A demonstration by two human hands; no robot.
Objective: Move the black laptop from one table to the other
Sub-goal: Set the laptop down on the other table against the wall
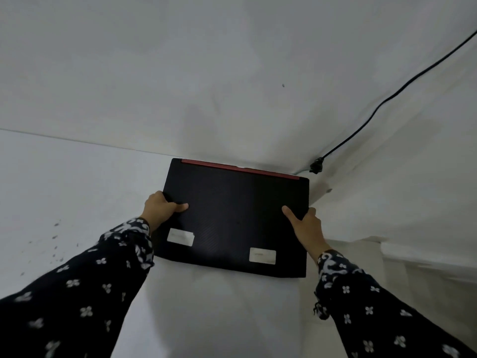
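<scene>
A white tabletop (64,202) fills the lower view, with white cloth behind it; the closed black laptop (232,218) sits at its far right part, red strip along the far edge; the left hand (161,206) clasps its left edge, thumb on top; the right hand (307,228) clasps its right edge likewise; a black cable (387,99) runs down the cloth; two pale stickers (180,236) mark the lid's near side.

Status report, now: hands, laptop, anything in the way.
Left hand and right hand grip the side edges of the black laptop, thumbs on top. Laptop closed. Black cable trails off its far right corner, apart from it.
</scene>
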